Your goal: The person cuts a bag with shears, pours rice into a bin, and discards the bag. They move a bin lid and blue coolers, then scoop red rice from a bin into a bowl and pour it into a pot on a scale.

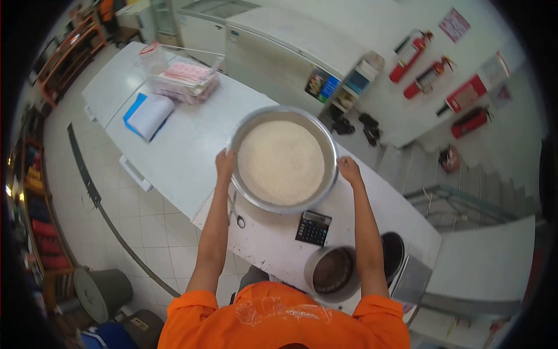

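Observation:
A wide metal basin (244, 192) holds a broad bed of pale, rice-like grain (282, 163). My left hand (225, 166) grips the basin's left rim, fingers closed around the edge. On the opposite side, my right hand (349, 170) is closed on the right rim. Just below the basin lies a black calculator (313, 228) on the white table (174, 139). Scissors (239, 220), partly hidden by the basin, rest near my left forearm. Under my right forearm stands a round metal pot (317, 279) with a dark brown inside.
Farther along the table are a clear plastic box of papers (189, 81), a blue folder with white sheets (149, 116) and a clear jar (153, 58). A dark round container (393, 253) stands right of my forearm. White chest freezers (279, 58) line the wall behind.

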Demonstrator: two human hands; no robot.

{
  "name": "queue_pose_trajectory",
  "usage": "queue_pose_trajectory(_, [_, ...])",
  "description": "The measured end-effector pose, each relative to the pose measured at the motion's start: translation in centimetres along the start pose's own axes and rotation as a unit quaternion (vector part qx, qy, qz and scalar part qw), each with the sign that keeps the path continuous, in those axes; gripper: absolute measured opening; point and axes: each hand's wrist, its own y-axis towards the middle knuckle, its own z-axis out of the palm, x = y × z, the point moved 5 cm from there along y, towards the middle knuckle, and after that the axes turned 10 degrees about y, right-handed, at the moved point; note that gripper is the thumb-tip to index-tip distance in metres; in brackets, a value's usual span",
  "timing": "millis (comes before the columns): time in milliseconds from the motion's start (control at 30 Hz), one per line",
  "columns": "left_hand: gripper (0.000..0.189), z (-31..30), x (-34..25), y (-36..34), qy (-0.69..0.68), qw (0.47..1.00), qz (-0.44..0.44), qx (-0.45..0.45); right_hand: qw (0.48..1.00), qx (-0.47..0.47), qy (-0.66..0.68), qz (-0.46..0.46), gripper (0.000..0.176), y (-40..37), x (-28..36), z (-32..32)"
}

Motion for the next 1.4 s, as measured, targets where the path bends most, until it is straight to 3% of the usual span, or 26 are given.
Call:
queue_pose_trajectory(33, [0.042, -0.6, -1.3, -0.9, 0.026, 1.0, 0.0, -0.014, 0.997, -0.058, 0.018, -0.04, 0.04, -2.5, 2.0, -1.9])
queue_pose_trajectory(67, [0.038, -1.3, -3.7, -2.0, 0.05, 0.998, 0.004, -0.024, 0.997, -0.075, 0.017, -0.015, 0.04, -5.9, 3.8, -4.3])
queue_pose_trajectory(133, [0.038, -1.9, -3.7, -3.4, 0.031, 0.998, -0.031, 0.052, 0.988, -0.082, 0.124, -0.044, 0.029, -12.5, 6.2, -9.1])
queue_pose_trajectory(167, [0.033, -2.3, -4.2, -4.8, -0.004, 0.999, -0.009, 0.031, 0.987, -0.102, 0.12, -0.021, 0.029, -15.3, 3.8, -11.3])
queue_pose_trajectory(200, [0.031, -3.0, -4.4, -6.9, -0.041, 0.999, 0.011, 0.007, 0.977, -0.184, 0.098, -0.043, 0.025, -19.0, 1.6, -14.5])
queue_pose_trajectory(233, [0.028, -3.7, -3.4, -9.5, -0.06, 0.996, -0.054, 0.037, 0.96, -0.263, 0.073, -0.066, 0.021, -23.0, -0.5, -17.4])
queue_pose_trajectory(267, [0.03, -4.8, -2.6, -12.3, -0.075, 0.988, -0.12, 0.062, 0.944, -0.316, 0.063, 0.078, 0.019, -27.5, -4.0, -19.6])
queue_pose_trajectory(300, [0.033, -5.5, -4.4, -16.4, -0.119, 0.986, -0.105, 0.041, 0.917, -0.394, -0.026, 0.058, 0.025, -32.2, -8.3, -21.2])
queue_pose_trajectory(367, [0.035, -7.2, -2.3, -22.8, -0.125, 0.983, -0.116, 0.07, 0.86, -0.45, -0.105, 0.218, 0.047, -41.5, -11.9, -21.8])
queue_pose_trajectory(400, [0.036, -7.6, -0.2, -25.4, -0.111, 0.984, -0.119, 0.07, 0.844, -0.361, 0.004, 0.397, 0.057, -44.9, -14.5, -21.0])
queue_pose_trajectory(433, [0.036, -8.1, 1.0, -28.3, -0.086, 0.982, -0.149, 0.077, 0.785, -0.252, 0.116, 0.554, 0.067, -47.9, -16.4, -19.6])
queue_pose_trajectory(467, [0.035, -8.4, 1.8, -30.9, -0.06, 0.979, -0.177, 0.083, 0.781, -0.254, 0.119, 0.559, 0.067, -48.9, -17.4, -19.2])
queue_pose_trajectory(533, [0.034, -8.6, 3.1, -35.3, -0.053, 0.972, -0.202, 0.111, 0.728, -0.227, 0.371, 0.53, 0.076, -50.6, -20.5, -15.0])
queue_pose_trajectory(600, [0.034, -8.3, 4.0, -38.0, -0.048, 0.963, -0.225, 0.138, 0.726, -0.235, 0.468, 0.446, 0.069, -49.0, -22.5, -13.5])
queue_pose_trajectory(667, [0.031, -8.1, 4.4, -40.0, -0.034, 0.963, -0.217, 0.158, 0.786, -0.241, 0.429, 0.373, 0.051, -47.6, -27.5, -12.7])
queue_pose_trajectory(733, [0.03, -8.5, 4.5, -41.4, -0.022, 0.967, -0.202, 0.154, 0.797, -0.274, 0.431, 0.321, 0.035, -46.3, -25.7, -14.5])
queue_pose_trajectory(900, [0.027, -10.7, 4.5, -47.6, -0.02, 0.982, -0.163, 0.091, 0.801, -0.245, 0.448, 0.314, 0.031, -48.0, -22.7, -23.5])
queue_pose_trajectory(967, [0.026, -11.5, 6.1, -51.9, 0.008, 0.983, -0.184, 0.03, 0.813, -0.249, 0.436, 0.294, 0.03, -50.3, -24.9, -27.4])
queue_pose_trajectory(1067, [0.025, -11.5, 9.0, -60.0, 0.038, 0.98, -0.195, 0.017, 0.809, -0.298, 0.421, 0.28, 0.027, -54.7, -23.9, -34.6])
queue_pose_trajectory(1133, [0.022, -10.7, 10.3, -65.8, 0.053, 0.966, -0.253, -0.01, 0.809, -0.266, 0.436, 0.29, 0.027, -57.3, -27.1, -37.4])
queue_pose_trajectory(1333, [0.017, -8.2, 12.9, -76.5, 0.055, 0.966, -0.249, 0.049, 0.799, -0.242, 0.454, 0.31, 0.025, -62.7, -34.9, -39.8])
queue_pose_trajectory(1400, [0.015, -8.2, 12.3, -77.8, 0.062, 0.969, -0.231, 0.064, 0.773, -0.28, 0.496, 0.279, 0.036, -63.5, -35.7, -39.7])
